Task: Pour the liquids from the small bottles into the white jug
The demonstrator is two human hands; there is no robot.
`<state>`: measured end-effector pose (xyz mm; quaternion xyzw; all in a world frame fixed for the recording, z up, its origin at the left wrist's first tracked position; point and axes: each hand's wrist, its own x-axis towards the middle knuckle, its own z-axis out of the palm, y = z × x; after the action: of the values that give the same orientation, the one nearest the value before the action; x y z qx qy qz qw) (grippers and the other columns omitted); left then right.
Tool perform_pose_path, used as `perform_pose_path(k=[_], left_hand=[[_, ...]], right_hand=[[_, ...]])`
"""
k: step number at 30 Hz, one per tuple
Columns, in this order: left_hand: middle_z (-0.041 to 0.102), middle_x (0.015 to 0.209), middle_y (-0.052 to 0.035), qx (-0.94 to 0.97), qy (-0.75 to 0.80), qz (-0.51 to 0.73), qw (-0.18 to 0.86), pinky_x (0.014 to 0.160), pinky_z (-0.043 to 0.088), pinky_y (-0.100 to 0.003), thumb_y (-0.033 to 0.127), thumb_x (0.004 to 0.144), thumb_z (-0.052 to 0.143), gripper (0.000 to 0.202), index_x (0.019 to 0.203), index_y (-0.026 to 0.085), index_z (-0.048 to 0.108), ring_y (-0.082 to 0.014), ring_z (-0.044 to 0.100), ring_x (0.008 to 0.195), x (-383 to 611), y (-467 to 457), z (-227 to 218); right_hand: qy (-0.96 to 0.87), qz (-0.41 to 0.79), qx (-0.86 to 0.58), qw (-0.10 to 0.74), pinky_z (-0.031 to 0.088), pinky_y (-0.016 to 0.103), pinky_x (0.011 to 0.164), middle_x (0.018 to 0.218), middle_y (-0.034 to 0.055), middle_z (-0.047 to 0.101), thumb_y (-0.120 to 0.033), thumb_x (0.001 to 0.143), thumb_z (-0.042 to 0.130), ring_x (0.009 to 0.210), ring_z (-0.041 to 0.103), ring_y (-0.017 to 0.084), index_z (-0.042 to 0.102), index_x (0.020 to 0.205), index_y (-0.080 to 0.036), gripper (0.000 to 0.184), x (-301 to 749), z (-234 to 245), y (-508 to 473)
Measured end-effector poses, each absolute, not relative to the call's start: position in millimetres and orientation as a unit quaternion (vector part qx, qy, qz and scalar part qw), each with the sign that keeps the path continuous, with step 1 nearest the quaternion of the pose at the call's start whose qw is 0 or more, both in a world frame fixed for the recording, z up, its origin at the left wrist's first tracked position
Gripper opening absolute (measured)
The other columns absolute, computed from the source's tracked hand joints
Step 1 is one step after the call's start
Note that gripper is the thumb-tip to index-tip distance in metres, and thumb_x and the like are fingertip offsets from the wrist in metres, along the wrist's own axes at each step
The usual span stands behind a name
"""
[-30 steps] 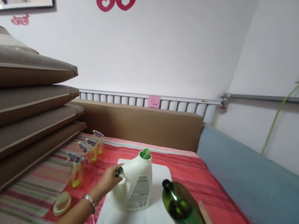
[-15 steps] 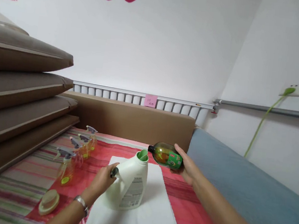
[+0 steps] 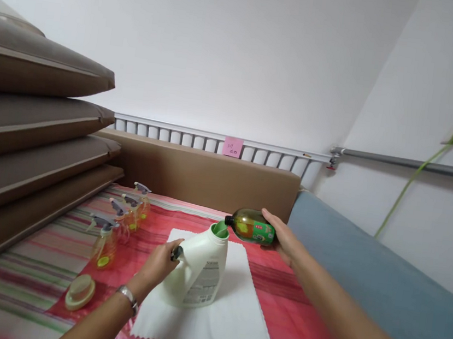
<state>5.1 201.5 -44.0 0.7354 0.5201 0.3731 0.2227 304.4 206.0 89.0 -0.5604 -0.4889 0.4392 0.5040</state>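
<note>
A white detergent jug point(image 3: 200, 265) with an open green spout stands on a white cloth point(image 3: 229, 313). My left hand point(image 3: 156, 268) is closed round the jug's handle. My right hand point(image 3: 282, 238) grips a green-brown bottle point(image 3: 250, 227) lying nearly level, its dark mouth right at the jug's spout. A silver bracelet sits on my left wrist.
Three small spray bottles point(image 3: 121, 222) with yellow liquid stand in a row at the left on the red striped sheet point(image 3: 295, 310). A cream cap point(image 3: 80, 290) lies near them. Brown cushions point(image 3: 29, 129) are stacked at left, a blue cushion point(image 3: 382, 276) at right, a radiator behind.
My right hand carried the bottle from low at the front up and forward, tipping it to the jug's spout. The left hand stayed on the handle.
</note>
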Motion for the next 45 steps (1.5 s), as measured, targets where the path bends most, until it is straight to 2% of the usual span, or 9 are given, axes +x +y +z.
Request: perform_pose_path(k=[6,13,17,23,45], left_hand=[[0.072,0.089,-0.0038,0.732,0.528,0.373,0.216,0.07,0.043,-0.022,0.003,0.061,0.049,0.055,0.112,0.02,0.061,-0.0192,0.065,0.085,4.7,201.1,-43.8],[0.072,0.089,-0.004,0.735,0.531,0.366,0.211,0.07,0.042,-0.021,0.002,0.061,0.049,0.054,0.11,0.02,0.062,-0.0193,0.065,0.085,5.2,201.4,-42.8],[0.072,0.084,-0.0028,0.739,0.526,0.364,0.21,0.068,0.041,-0.021,0.001,0.061,0.048,0.053,0.107,0.021,0.064,-0.0184,0.065,0.082,5.3,200.9,-41.9],[0.072,0.093,-0.0052,0.736,0.531,0.363,0.211,0.072,0.042,-0.022,0.002,0.061,0.049,0.056,0.113,0.019,0.061,-0.0193,0.065,0.087,5.2,200.1,-40.8],[0.072,0.087,-0.0045,0.737,0.531,0.36,0.21,0.069,0.042,-0.022,0.002,0.063,0.049,0.048,0.105,0.02,0.064,-0.0193,0.065,0.084,5.5,196.4,-36.4]], right_hand=[[-0.524,0.406,-0.563,0.494,0.046,0.022,0.042,0.074,0.0013,0.061,-0.06,0.072,0.059,0.062,0.056,0.016,0.058,0.093,-0.026,0.04,302.8,100.5,203.3],[-0.538,0.368,-0.585,0.483,0.048,0.023,0.041,0.093,0.0065,0.063,-0.06,0.071,0.06,0.068,0.06,0.019,0.058,0.101,-0.024,0.047,302.5,109.4,206.2],[-0.543,0.35,-0.59,0.485,0.048,0.023,0.041,0.096,0.007,0.064,-0.06,0.071,0.06,0.07,0.061,0.019,0.058,0.102,-0.024,0.048,300.5,113.1,205.4],[-0.553,0.339,-0.589,0.482,0.049,0.023,0.04,0.095,0.0079,0.065,-0.061,0.07,0.06,0.07,0.061,0.02,0.059,0.103,-0.022,0.05,299.5,114.7,206.6],[-0.592,0.266,-0.609,0.457,0.047,0.021,0.038,0.104,0.0085,0.064,-0.059,0.068,0.063,0.078,0.062,0.023,0.059,0.108,-0.024,0.052,290.6,128.7,207.3]])
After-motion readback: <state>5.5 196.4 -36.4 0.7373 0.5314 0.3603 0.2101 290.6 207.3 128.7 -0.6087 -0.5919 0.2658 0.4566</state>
